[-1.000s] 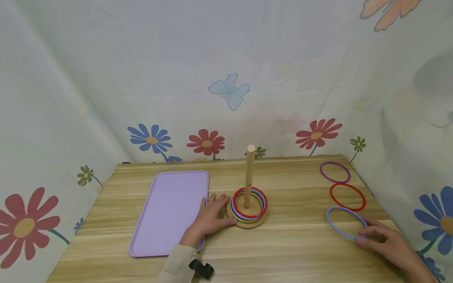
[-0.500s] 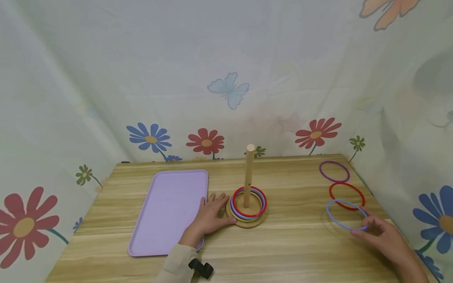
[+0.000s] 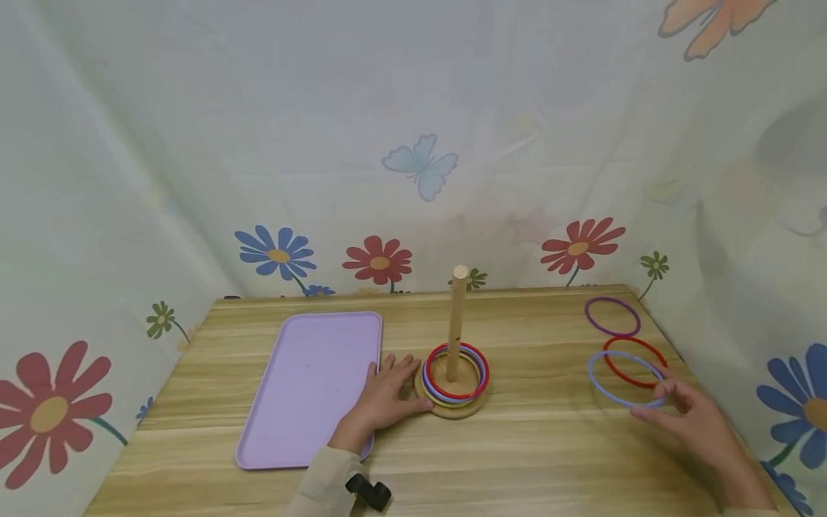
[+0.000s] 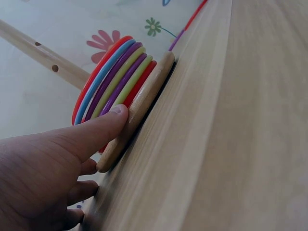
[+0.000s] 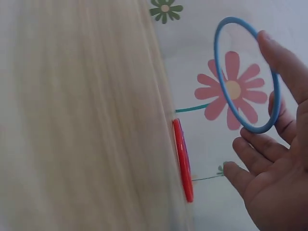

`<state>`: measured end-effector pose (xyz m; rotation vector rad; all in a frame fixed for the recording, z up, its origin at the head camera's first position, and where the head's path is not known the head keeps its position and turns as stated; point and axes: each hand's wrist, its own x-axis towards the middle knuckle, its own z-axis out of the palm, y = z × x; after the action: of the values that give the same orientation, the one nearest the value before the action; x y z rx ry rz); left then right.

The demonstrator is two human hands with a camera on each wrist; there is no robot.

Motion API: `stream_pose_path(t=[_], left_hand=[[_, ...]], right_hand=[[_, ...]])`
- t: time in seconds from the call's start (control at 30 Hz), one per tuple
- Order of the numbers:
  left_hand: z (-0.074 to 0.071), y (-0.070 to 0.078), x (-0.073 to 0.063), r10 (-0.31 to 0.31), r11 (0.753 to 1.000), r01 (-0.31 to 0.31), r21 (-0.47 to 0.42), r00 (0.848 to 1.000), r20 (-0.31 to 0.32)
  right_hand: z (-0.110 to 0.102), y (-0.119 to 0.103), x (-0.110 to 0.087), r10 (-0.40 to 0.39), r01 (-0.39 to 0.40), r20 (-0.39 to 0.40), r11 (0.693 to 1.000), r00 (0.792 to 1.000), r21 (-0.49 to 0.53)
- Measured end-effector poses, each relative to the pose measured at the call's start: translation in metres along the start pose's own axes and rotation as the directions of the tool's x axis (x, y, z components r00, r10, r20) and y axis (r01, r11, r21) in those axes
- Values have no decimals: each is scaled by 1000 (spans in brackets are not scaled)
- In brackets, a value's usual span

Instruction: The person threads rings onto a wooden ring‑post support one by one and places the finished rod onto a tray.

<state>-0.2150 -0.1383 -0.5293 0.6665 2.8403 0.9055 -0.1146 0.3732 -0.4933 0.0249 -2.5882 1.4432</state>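
A wooden ring-toss stand, with its peg (image 3: 456, 323) upright on a round base (image 3: 452, 412), stands mid-table. Several coloured rings lie stacked around the peg, a red ring (image 4: 91, 86) uppermost. My left hand (image 3: 386, 399) rests beside the base with fingers spread; in the left wrist view its thumb (image 4: 115, 118) touches the edge of the base and the lower rings. At the right, my right hand (image 3: 696, 424) pinches a blue ring (image 3: 589, 372) between thumb and fingers. The right wrist view shows that blue ring (image 5: 216, 53) raised off the table.
Behind the held ring, a red ring (image 3: 649, 346) and a purple ring (image 3: 610, 299) lie on the table's right side. A flat lilac tray (image 3: 310, 388) lies left of the stand. Flower-printed cloth (image 3: 291, 179) surrounds the table at the back and sides.
My right hand has lifted the blue ring from the table and shifted it slightly left and away from me; it now overlaps the red ring in the head view. The left hand stays put.
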Motion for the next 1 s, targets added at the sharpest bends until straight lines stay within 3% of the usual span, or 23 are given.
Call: stream_pose_path(t=[0.3, 1.0], left_hand=[[1, 1, 0, 14, 1000, -14, 0, 1000, 0], [0, 0, 0, 1, 1000, -1, 0, 1000, 1]], right_hand=[[3, -13, 14, -72, 73, 8, 991, 997, -110], [11, -47, 39, -221, 221, 37, 975, 975, 8]])
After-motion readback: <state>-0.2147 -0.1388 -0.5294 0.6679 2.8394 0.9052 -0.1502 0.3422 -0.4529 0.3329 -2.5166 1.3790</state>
